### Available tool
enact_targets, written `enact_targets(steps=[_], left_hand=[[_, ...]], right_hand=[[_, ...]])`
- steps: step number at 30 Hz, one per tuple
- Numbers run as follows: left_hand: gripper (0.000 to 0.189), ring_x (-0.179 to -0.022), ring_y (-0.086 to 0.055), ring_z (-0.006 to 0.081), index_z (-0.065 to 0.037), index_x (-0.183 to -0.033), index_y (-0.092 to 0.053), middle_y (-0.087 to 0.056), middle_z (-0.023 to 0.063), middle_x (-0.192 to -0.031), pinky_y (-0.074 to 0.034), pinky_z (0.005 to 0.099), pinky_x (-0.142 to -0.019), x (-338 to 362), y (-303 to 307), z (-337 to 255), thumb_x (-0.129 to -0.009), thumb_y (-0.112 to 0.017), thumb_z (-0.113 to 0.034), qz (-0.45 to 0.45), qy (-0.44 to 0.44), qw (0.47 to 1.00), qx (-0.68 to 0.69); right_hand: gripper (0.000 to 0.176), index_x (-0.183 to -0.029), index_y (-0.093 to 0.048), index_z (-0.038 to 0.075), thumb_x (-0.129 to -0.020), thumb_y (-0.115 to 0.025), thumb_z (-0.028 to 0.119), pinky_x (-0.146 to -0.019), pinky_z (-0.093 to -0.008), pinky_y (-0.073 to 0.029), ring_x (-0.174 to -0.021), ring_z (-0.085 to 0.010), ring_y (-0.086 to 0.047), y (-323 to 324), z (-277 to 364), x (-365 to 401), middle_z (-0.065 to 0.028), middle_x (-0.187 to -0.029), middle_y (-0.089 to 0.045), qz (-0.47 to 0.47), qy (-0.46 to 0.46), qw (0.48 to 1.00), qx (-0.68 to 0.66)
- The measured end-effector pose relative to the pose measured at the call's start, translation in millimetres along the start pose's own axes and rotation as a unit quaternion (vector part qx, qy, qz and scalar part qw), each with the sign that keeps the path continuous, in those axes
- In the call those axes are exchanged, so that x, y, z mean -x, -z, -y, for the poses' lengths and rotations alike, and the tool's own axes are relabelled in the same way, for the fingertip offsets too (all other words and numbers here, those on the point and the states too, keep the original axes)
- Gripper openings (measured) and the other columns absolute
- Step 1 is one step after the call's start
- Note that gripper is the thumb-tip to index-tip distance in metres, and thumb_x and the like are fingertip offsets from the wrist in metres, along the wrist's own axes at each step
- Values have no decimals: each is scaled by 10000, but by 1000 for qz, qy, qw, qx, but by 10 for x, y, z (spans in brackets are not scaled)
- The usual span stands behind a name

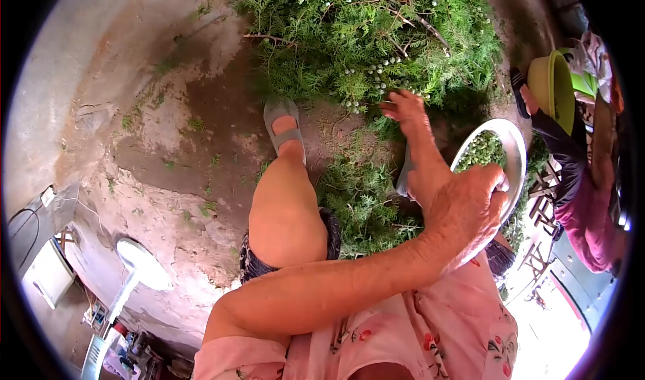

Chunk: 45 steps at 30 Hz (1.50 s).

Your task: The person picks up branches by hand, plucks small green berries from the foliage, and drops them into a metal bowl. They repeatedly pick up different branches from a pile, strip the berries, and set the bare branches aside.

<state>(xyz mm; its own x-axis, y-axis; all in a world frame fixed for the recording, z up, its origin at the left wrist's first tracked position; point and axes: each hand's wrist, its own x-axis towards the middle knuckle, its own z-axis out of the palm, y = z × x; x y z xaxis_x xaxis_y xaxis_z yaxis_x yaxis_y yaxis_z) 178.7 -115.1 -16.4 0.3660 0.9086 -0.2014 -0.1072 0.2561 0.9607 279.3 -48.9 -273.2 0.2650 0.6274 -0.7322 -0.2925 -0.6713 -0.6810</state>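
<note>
My left arm crosses my body, and my left hand point(467, 205) is over a shiny metal bowl point(516, 148). Its fingers are curled in; whatever they hold is hidden. Small green cones or berries point(480, 150) partly fill the bowl, which rests by my right thigh. Farther forward, my right hand point(405, 108) reaches to the near edge of a big heap of green conifer branches point(376, 37), its fingers slightly bent and apart. Pale bluish-green cones point(379, 71) cluster on the sprigs just beyond those fingers.
Loose green sprigs point(366, 205) cover the ground between my legs. At the right another person point(591, 205) sits near a yellow-green basin point(552, 88). A white standing fan point(142, 266) is at the lower left. My left foot wears a grey shoe point(282, 115).
</note>
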Motion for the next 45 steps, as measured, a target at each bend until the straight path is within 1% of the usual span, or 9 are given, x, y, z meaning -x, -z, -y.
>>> enact_targets(steps=[12,15,18,28,31,36,38,39,45], left_hand=[[104,-584,-525,240,17,-874,-517,-544,145,-712,-393,330,-529,-99,218,41,-788,-561,-24,-43,34,998,24],[110,-597,-510,254,12,-869,-506,-520,145,-706,-381,345,-533,-88,235,70,-784,-564,-28,-44,40,998,38],[107,-610,-513,268,11,-865,-505,-516,149,-706,-384,358,-552,-90,270,50,-783,-561,-28,-39,51,997,39],[56,-600,-521,267,10,-823,-536,-529,206,-889,-408,352,-563,-81,222,11,-771,-554,-1,-28,45,998,47],[67,-647,-548,346,-3,-796,-518,-543,187,-694,-416,415,-580,-78,192,53,-779,-520,-68,-43,53,995,79],[92,-559,-565,286,5,-758,-570,-585,174,-647,-419,368,-527,-151,299,-19,-769,-551,-85,-79,-23,997,-3],[43,-666,-551,207,11,-833,-578,-520,191,-1025,-429,292,-587,-172,454,-124,-794,-566,-1,29,91,994,51],[58,-633,-512,156,33,-847,-567,-540,83,-693,-402,276,-558,-166,434,-120,-804,-557,-4,2,45,991,124],[92,-676,-547,116,20,-891,-597,-615,88,-791,-447,225,-588,-381,593,-150,-813,-575,-23,-1,13,995,102]], right_hand=[[564,-1379,-157,32,-892,-438,66,-512,-349,-519,-766,-240,-611,-826,-127,-819,-179,-1267,-406,63,-10,987,148],[567,-1296,-347,77,-768,-549,123,-904,-451,-405,-1149,-362,-413,-858,-326,-948,-195,-1276,-396,5,137,797,588],[625,-1354,-254,70,-810,-560,115,-944,-435,-385,-1175,-369,-378,-880,-306,-852,-189,-1318,-346,11,87,783,616],[403,-1069,-597,87,-681,-692,141,-762,-378,-465,-898,-287,-604,-583,48,-321,-152,-985,-621,-19,240,841,484],[304,-956,-601,40,-690,-618,184,-685,-352,-462,-786,-275,-610,-468,134,-189,-162,-865,-627,-79,278,794,535],[250,-903,-626,84,-693,-607,219,-628,-376,-459,-692,-351,-587,-233,197,46,-178,-747,-615,-92,336,849,396],[288,-960,-617,38,-712,-635,182,-652,-305,-460,-662,-202,-587,-172,318,246,-148,-777,-626,-117,331,851,390],[253,-950,-624,29,-732,-626,158,-659,-311,-465,-655,-189,-575,-135,383,346,-129,-789,-640,-116,337,845,400],[240,-954,-632,53,-724,-630,120,-625,-322,-464,-657,-195,-590,718,424,42,-125,-757,-638,-80,366,899,225]])
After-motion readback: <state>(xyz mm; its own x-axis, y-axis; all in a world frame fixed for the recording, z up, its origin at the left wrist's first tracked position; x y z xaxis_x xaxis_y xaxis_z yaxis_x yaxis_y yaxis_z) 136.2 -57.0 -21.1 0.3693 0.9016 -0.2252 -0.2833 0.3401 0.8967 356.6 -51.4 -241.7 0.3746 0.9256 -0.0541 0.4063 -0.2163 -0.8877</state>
